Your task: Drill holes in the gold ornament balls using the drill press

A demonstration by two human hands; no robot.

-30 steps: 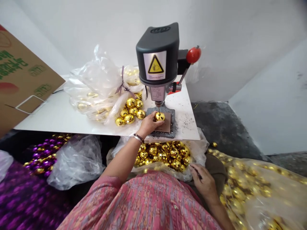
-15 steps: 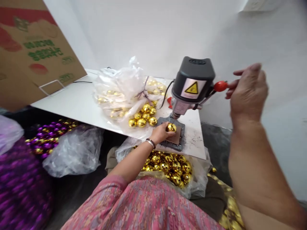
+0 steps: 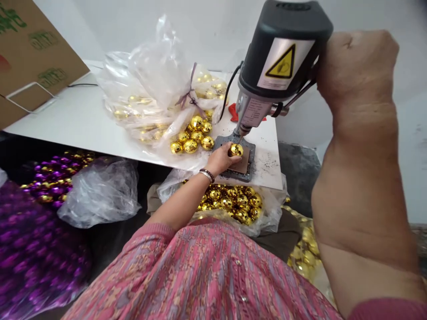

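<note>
My left hand (image 3: 221,159) pinches a shiny gold mirrored ball (image 3: 236,150) between thumb and fingers. It keeps the ball on the brown pad of the grey base plate (image 3: 252,161), right below the bit of a small black drill press (image 3: 287,49). At the upper right my right hand (image 3: 358,66) is closed around the end of the drill press lever (image 3: 302,94); the red knob is hidden inside it. Several loose gold balls (image 3: 191,146) lie on the white table left of the base.
Clear plastic bags (image 3: 150,80) with gold balls cover the table's middle. An open bag of gold balls (image 3: 242,202) sits at my lap. Purple balls in a bag (image 3: 33,249) stand low left, near a crumpled bag (image 3: 100,195). A cardboard box (image 3: 43,58) is at upper left.
My right hand has gone from fingertips touching the red knob to a closed grip on the lever. The view has shifted closer; my left hand still holds the gold ball under the drill.
</note>
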